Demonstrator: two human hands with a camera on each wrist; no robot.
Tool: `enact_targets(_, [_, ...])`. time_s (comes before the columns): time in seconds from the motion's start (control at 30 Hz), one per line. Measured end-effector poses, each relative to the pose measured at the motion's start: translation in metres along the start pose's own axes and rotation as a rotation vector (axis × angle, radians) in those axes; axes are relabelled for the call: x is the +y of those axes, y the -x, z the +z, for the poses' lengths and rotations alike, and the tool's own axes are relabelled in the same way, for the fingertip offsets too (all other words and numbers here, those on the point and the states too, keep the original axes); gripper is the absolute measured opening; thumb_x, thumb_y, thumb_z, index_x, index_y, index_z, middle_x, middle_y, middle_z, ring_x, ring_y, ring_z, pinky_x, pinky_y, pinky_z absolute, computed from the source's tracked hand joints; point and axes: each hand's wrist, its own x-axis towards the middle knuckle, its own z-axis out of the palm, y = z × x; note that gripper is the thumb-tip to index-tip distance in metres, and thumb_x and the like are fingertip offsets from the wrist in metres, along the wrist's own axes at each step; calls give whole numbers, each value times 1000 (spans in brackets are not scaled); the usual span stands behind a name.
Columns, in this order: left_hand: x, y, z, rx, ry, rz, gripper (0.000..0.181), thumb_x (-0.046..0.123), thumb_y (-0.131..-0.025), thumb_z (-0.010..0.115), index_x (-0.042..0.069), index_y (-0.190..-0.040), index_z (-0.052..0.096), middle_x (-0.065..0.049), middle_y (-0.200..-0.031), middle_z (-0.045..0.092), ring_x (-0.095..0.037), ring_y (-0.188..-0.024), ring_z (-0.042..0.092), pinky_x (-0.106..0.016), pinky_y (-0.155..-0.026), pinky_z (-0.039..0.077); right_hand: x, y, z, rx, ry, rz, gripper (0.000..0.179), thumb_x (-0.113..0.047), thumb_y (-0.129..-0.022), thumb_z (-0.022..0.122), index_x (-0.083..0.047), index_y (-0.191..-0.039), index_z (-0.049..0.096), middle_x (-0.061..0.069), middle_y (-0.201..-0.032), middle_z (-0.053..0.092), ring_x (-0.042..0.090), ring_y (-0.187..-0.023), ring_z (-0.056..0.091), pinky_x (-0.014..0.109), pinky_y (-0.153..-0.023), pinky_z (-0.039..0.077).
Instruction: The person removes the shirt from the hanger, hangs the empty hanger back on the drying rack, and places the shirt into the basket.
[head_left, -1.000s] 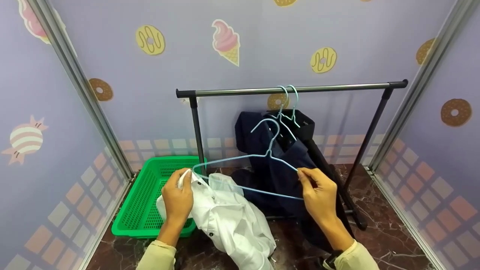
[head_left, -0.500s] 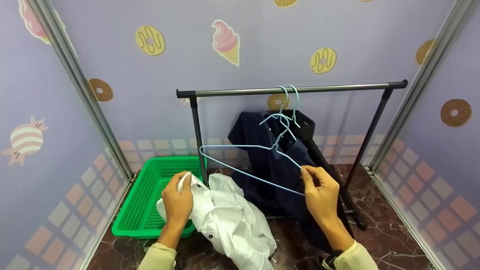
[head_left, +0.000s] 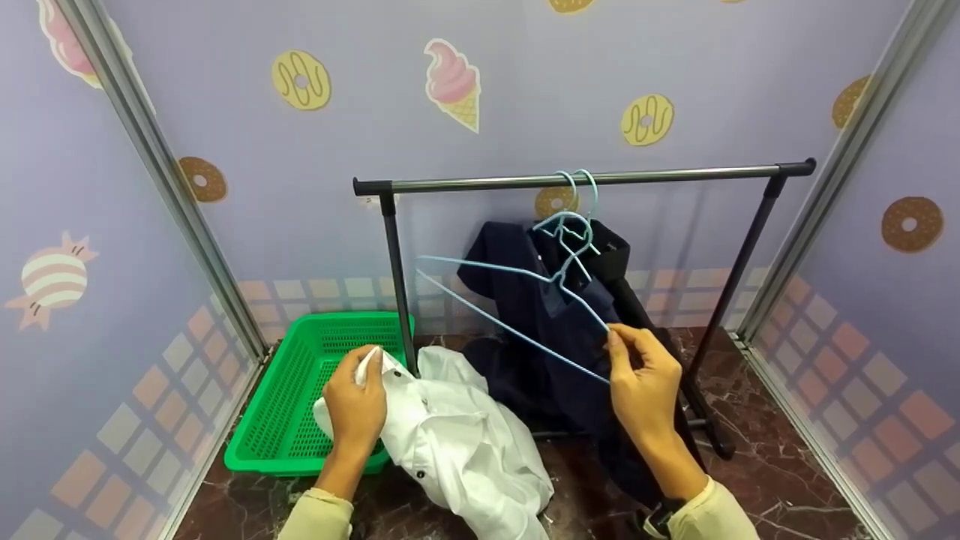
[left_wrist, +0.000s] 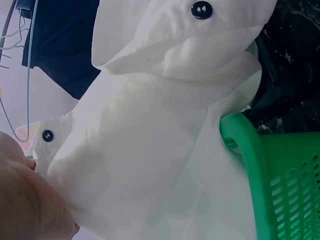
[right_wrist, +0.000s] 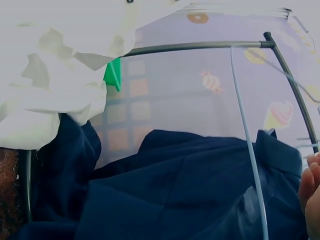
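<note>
In the head view my left hand (head_left: 355, 394) pinches the collar edge of a white shirt (head_left: 480, 442) with dark buttons, which drapes down toward the floor. My right hand (head_left: 643, 375) pinches one sloping arm of a light blue wire hanger (head_left: 495, 265). The hanger is tilted, its far end raised above the shirt and apart from it. In the left wrist view the white shirt (left_wrist: 145, 135) fills the middle, with my left hand (left_wrist: 30, 195) at the lower left. The right wrist view shows my right hand (right_wrist: 312, 195) only at its edge, near the hanger wire (right_wrist: 248, 135).
A metal clothes rack (head_left: 480, 182) stands behind, with two hangers on its bar. A navy garment (head_left: 517, 300) and a black garment (head_left: 616, 255) hang there. A green plastic basket (head_left: 262, 420) sits on the dark marbled floor (head_left: 780, 442) at the left.
The hanger's far end has lifted away from the shirt collar, and the hook has swung up and right. My right hand has shifted slightly right and up. My left hand stays nearly still on the shirt.
</note>
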Motion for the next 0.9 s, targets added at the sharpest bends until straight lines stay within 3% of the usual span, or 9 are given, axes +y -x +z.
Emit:
enact_targets(0.3, [0,3,1,1,-2,11,18,16,-105,69,3,-113,79,-15,-108,82,-32,-95,78,-46,-81,60,-23,-7,22,-102,-48,87,34,11,-100,61,-4,-123,79,16,-94,76,16,-75,69,15,-72,59])
enact_targets(0.43, [0,3,2,7,-9,11,17,15,-105,69,4,-112,79,-15,-107,82,-33,-95,78,-48,-81,59,-30,-11,35,-145,-46,100,36,11,-101,58,-5,-126,78,16,-97,76,21,-79,70,16,-74,60])
enact_targets(0.7, [2,4,4,-6,-4,-8,16,15,-104,70,4,-112,79,-15,-107,82,-32,-95,77,-46,-82,59,-39,-26,58,-196,-65,199,35,8,-104,55,-2,-132,75,20,-98,74,29,-79,74,18,-73,60])
enact_targets(0.9, [4,4,3,-11,-1,-18,16,16,-104,70,5,-112,79,-15,-108,82,-32,-94,77,-44,-80,59,-42,-36,68,-234,-40,227,37,7,-105,55,-2,-135,73,20,-102,74,29,-81,76,20,-74,62])
